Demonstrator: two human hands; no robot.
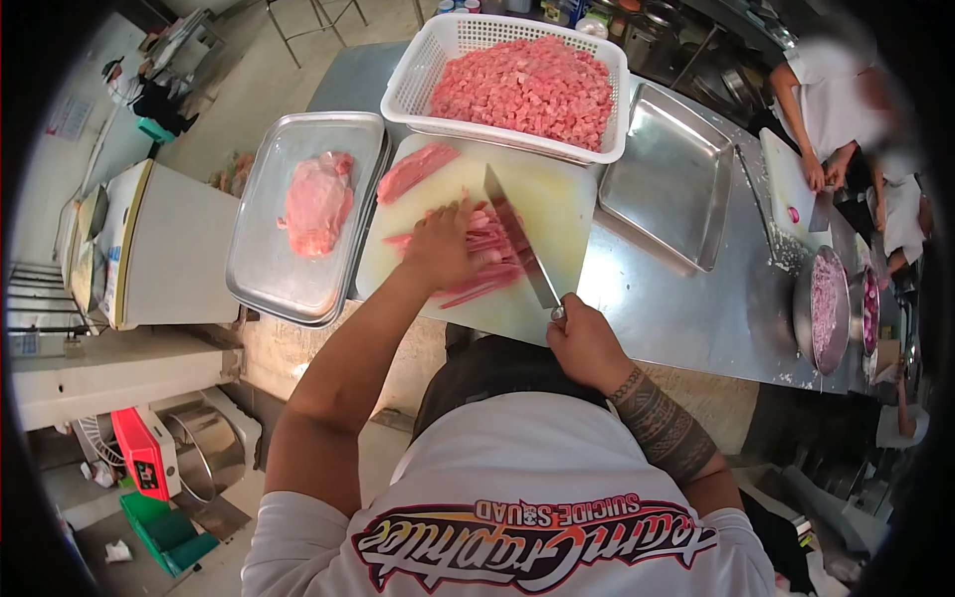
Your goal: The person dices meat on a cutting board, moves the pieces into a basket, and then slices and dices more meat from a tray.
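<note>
My left hand [442,246] presses down on sliced pink meat strips [494,249] on a white cutting board [557,199]. My right hand [587,343] is wrapped round the handle of a long knife [522,237]. Its blade points away from me and lies along the right side of the strips. A larger piece of meat [416,172] rests at the board's upper left. Beyond the board, a white perforated basket [398,95] holds a heap of diced meat [527,90]. To the left, a slab of meat [318,204] lies on a metal tray [261,239].
On the right of the steel table [647,308] are a metal tray [668,169] and a bowl of chopped pinkish pieces [824,308]. A co-worker's hands [826,171] are at another board [783,174]. Someone sits at the far left [149,98].
</note>
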